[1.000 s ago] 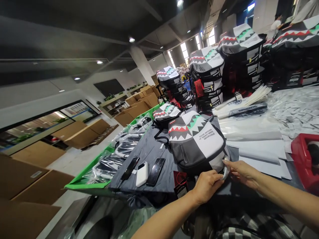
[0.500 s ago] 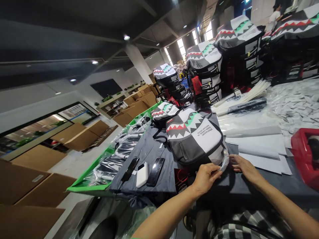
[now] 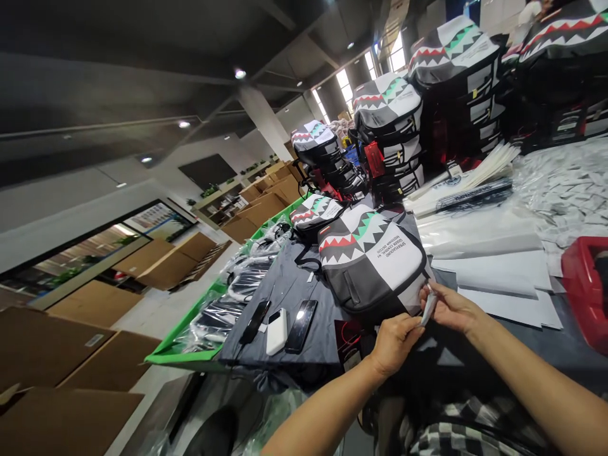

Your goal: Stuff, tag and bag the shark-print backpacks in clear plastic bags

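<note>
One shark-teeth backpack (image 3: 373, 266) lying flat on grey cloth (image 3: 285, 291), middle of frame — right hand (image 3: 449, 309) pinching small clear plastic strip (image 3: 429, 306) at its lower corner, left hand (image 3: 395, 345) curled just beside, can't tell if it's gripping anything. Two phones (image 3: 301, 326) and white power bank (image 3: 277, 332) left of bag — green tray (image 3: 183, 358) lower left, stacked backpacks (image 3: 387, 107) upper right.

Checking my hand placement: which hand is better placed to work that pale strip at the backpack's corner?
Probably your right hand: its fingers are pinched on the pale strip at the corner of the backpack. Your left hand sits lower, at the bag's edge, just short of it.
</note>
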`<state>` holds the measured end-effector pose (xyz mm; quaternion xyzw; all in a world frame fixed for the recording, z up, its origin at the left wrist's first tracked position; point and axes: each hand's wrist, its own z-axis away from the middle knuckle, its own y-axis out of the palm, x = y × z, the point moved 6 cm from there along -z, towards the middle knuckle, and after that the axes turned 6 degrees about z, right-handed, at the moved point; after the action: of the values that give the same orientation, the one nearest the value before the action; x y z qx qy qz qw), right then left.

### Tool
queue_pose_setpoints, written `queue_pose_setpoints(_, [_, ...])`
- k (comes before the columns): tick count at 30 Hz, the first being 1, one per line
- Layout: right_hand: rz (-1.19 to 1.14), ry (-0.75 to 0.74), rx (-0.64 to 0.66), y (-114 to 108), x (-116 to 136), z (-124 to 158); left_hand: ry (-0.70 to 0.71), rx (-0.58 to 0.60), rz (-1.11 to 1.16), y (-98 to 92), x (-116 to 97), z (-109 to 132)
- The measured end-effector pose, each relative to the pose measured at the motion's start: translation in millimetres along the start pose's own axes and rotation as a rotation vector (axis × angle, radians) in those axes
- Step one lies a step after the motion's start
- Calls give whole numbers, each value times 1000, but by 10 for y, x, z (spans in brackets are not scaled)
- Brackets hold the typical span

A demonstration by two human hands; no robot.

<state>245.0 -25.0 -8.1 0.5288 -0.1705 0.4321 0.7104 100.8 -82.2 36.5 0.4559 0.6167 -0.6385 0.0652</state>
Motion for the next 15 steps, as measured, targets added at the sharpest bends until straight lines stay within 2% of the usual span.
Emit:
queue_pose_setpoints(3, [-11, 54, -17, -28, -4, 62, -46, 2, 77, -39, 22, -51])
queue_pose_setpoints(6, [22, 86, -50, -68, -92, 295, -92, 14, 178, -71, 13, -101])
queue_pose_setpoints(9, [28, 47, -85, -76, -177, 445, -80, -2, 224, -84, -19, -113])
queue_pose_setpoints(11, [-7, -5, -112, -59, -190, 390, -65, -11, 238, -80, -29, -106])
queue_pose_setpoints(15, [-48, -14, -165, -29, -199, 4, -50, -21, 158, -73, -20, -101])
